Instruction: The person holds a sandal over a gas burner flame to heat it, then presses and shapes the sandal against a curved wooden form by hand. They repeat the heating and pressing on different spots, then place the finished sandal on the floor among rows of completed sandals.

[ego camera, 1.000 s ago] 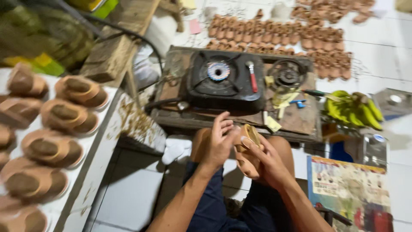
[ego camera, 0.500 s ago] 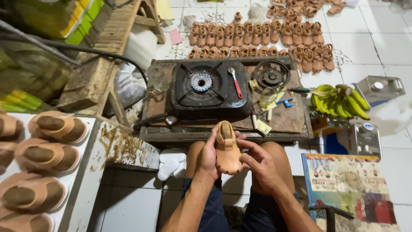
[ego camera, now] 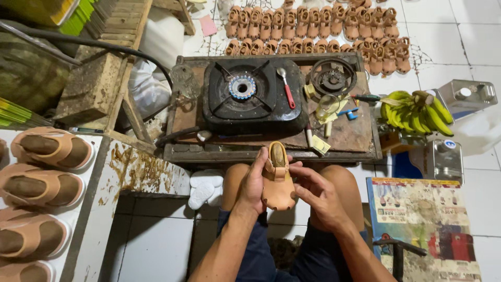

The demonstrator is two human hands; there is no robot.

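Tan sandal now upright, sole toward camera, turned since half a second ago. Left hand grip closed around it; right hand fingers loosely touch its side, gas stove beyond.

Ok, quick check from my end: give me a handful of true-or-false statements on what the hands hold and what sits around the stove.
1. Both hands hold one small tan shoe upper. True: the left hand grips its side and the right hand touches the other side.
2. The stove burner carries a pot. False: the burner is bare.
3. A red-handled tool lies on the stove top. True.
4. The bananas lie left of the stove. False: they lie to its right.
5. The rows of small tan pieces lie on the floor beyond the stove. True.
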